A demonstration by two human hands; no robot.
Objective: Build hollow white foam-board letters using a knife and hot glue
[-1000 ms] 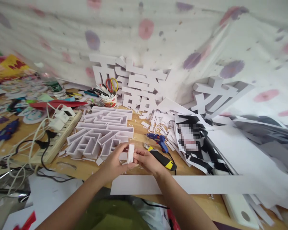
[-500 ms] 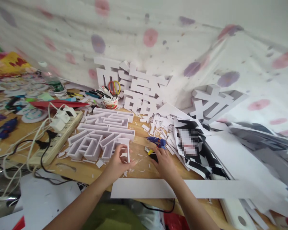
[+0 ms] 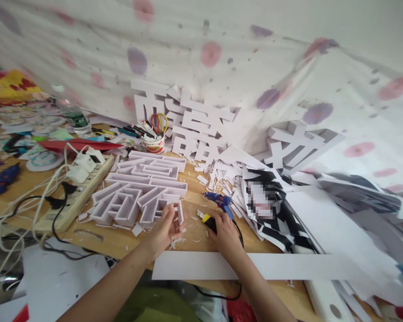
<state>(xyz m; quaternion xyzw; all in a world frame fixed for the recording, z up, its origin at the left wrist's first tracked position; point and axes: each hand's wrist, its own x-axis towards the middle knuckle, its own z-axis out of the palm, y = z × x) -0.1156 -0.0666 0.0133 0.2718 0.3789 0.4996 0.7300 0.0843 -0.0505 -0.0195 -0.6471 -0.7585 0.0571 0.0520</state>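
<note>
A thin white strip (image 3: 180, 212) is pinched between the fingers of my left hand (image 3: 166, 230), at the lower right corner of a white raised-wall character (image 3: 130, 208). To the right, my right hand (image 3: 225, 232) has its fingers round a yellow and black cutter (image 3: 209, 221) near the wooden table surface. Just beyond that hand lies a blue glue gun (image 3: 218, 198), its nozzle toward the left. A long white strip of board (image 3: 195, 265) lies along the near table edge, partly under my right forearm.
White characters (image 3: 201, 120) lean on the curtain, with a cup (image 3: 154, 144) of scissors and pens before them. Left are a power strip (image 3: 83, 192), cables and a bottle (image 3: 76, 117). Black-and-white printed sheets (image 3: 282, 223) and white boards (image 3: 329, 223) lie right.
My right hand has closed round the cutter, which now shows more of its yellow and black body. The strip in my left hand has turned and tilted slightly.
</note>
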